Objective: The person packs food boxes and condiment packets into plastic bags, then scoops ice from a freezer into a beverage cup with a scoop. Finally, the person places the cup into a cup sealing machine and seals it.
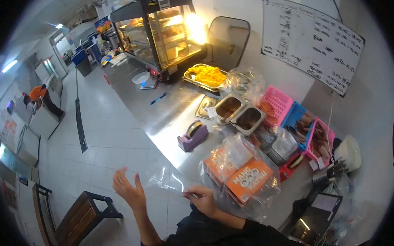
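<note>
My right hand (pixel 202 200) pinches the corner of a small clear plastic bag (pixel 164 180) between thumb and fingers. The bag stretches out to the left, in front of the counter's edge. My left hand (pixel 130 188) is raised beside the bag's other end, fingers spread and thumb apart, apparently not gripping it. Just right of my right hand lie orange printed boxes (pixel 250 180) inside a large clear plastic bag. A purple tape dispenser (pixel 193 137) with a roll of tape stands on the counter ahead of my hands.
The steel counter (pixel 163 132) carries a lit food warmer (pixel 159 33), a tray of yellow food (pixel 208 76), two metal sauce pans (pixel 247 120), pink and blue baskets (pixel 277 102) and a tablet (pixel 318 216). A wooden bench (pixel 76 219) stands left; a person in orange (pixel 39 94) bends farther off.
</note>
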Demonstrator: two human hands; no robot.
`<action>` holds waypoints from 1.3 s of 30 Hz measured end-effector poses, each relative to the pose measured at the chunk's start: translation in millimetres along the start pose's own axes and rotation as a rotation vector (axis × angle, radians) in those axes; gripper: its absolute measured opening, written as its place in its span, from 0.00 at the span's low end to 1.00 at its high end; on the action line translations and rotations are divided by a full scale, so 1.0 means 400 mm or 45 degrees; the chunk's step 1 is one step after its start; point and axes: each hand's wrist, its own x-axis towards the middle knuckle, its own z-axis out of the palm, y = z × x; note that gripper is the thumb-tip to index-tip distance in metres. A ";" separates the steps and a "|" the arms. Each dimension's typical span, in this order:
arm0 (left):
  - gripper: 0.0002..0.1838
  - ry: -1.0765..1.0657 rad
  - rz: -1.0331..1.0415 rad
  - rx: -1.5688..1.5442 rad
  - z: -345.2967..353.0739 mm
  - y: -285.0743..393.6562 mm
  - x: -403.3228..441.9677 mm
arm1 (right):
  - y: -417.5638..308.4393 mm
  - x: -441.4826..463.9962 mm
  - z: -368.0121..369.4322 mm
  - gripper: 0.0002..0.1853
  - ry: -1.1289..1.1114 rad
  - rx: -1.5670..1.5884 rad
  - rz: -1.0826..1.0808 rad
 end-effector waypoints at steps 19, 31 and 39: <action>0.07 -0.733 -0.396 -1.104 0.188 -0.215 -0.088 | 0.220 0.280 0.211 0.13 -0.664 -0.728 -0.385; 0.09 -0.522 -0.788 -0.893 0.188 -0.393 -0.109 | 0.297 0.335 0.474 0.06 -1.193 -0.324 -0.168; 0.13 -0.125 -0.870 -0.644 0.264 -0.494 -0.046 | 0.382 0.434 0.672 0.07 -1.303 -0.258 -0.291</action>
